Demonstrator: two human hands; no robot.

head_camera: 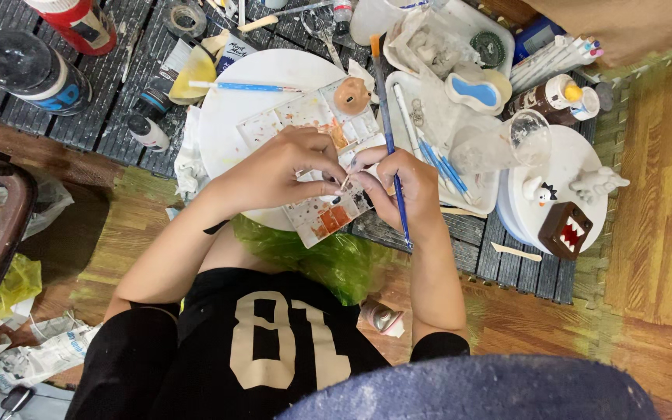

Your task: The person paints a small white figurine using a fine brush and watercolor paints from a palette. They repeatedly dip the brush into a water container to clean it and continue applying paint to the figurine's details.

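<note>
Both hands meet over a white paint palette point(316, 128) that lies on a round white board point(227, 109) near the middle of the dark slatted surface point(103, 101). The left hand point(278, 167) is curled nearly shut, its fingertips pinching what looks like a small pale piece point(344, 185), too tiny to name. The right hand point(398, 187) is closed round a blue paintbrush point(392, 148), tip down at that piece. A brown square-mouthed figurine point(565, 229) stands on a second white board point(565, 155) at the surface's right edge, and 2 dark jars point(33, 70) sit at its far left corner.
</note>
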